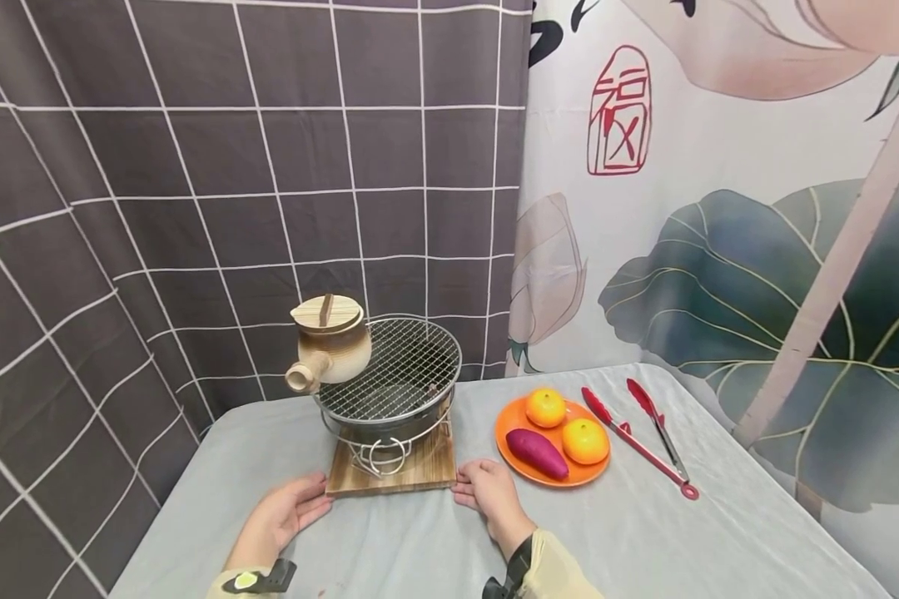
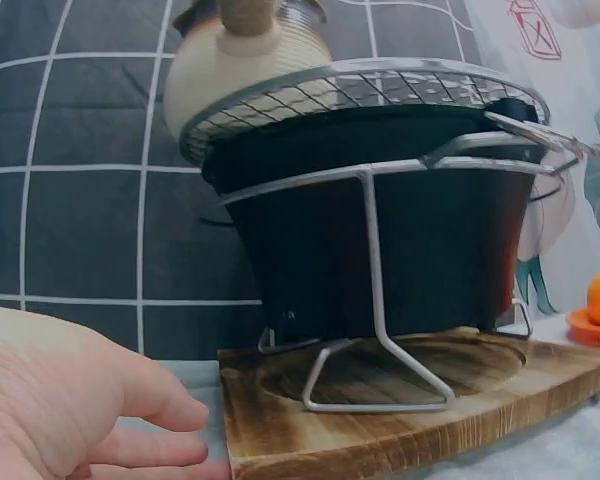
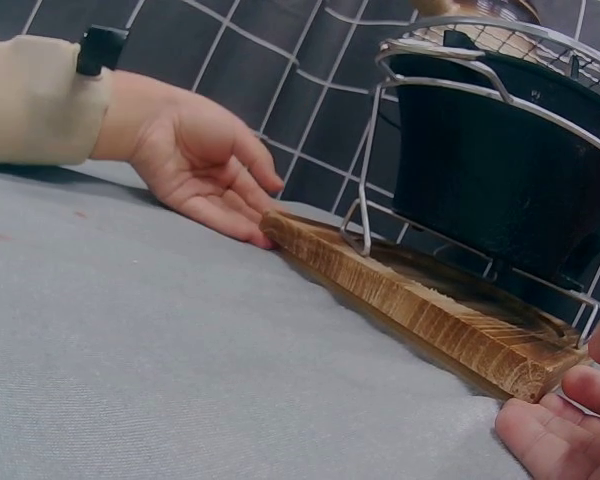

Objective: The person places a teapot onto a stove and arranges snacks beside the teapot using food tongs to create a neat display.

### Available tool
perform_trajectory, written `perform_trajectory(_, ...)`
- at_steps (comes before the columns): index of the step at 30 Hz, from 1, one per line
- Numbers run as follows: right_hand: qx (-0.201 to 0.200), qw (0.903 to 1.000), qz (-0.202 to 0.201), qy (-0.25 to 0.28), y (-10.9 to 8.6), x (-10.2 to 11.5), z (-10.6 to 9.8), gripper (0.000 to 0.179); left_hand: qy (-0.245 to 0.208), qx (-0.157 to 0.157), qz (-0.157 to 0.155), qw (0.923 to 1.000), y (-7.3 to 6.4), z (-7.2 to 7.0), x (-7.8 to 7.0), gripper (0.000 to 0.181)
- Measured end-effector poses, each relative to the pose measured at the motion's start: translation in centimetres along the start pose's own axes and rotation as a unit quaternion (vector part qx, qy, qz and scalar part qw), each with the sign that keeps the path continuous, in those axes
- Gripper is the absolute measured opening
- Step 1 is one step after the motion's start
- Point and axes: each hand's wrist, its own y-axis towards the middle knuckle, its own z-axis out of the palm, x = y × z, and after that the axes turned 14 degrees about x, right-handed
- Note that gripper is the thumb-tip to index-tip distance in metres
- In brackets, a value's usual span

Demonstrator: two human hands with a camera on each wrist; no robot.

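Observation:
A square wooden board (image 1: 427, 476) lies near the front of the table, bearing a black round grill (image 2: 380, 230) in a wire stand (image 2: 377, 270). A wire mesh (image 1: 397, 374) covers the grill. On the mesh's left side stands a pale clay pot (image 1: 348, 353) with a wooden lid (image 1: 327, 312) and a stub handle (image 1: 307, 372). My left hand (image 1: 288, 507) touches the board's front left corner with extended fingertips, thumb held apart. At the front right corner, the fingertips of my right hand (image 1: 494, 497) touch the board's edge, fingers relaxed. Both palms face inward.
Right of the board, an orange plate (image 1: 513, 457) holds two orange fruits (image 1: 584, 441) and a purple sweet potato (image 1: 537, 453). Beyond it lie red-handled tongs (image 1: 655, 462), spread apart. A grey cloth (image 1: 412, 549) covers the table. A gridded curtain (image 1: 195, 249) hangs close behind.

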Motion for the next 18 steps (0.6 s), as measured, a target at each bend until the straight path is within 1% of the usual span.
perform_trajectory(4, -0.001, 1.0, 0.001, 0.0, 0.0, 0.2, 0.0, 0.029, 0.001, -0.016, 0.007, 0.9998, 0.0, 0.4, 0.1, 0.042)
perform_trajectory(10, -0.002, 1.0, -0.002, -0.002, 0.0, 0.2, 0.0, 0.029, 0.01, -0.05, 0.022, 0.9985, 0.8, 1.1, 0.8, 0.052)
perform_trajectory(13, -0.002, 1.0, -0.003, -0.004, 0.1, 0.0, 0.0, 0.028, 0.015, -0.068, 0.024, 0.9973, 1.1, 1.2, 1.1, 0.051)
perform_trajectory(18, 0.001, 1.0, -0.006, -0.005, 0.1, -0.1, 0.1, 0.027, 0.023, -0.079, 0.031, 0.9961, 1.3, 1.1, 1.5, 0.05)
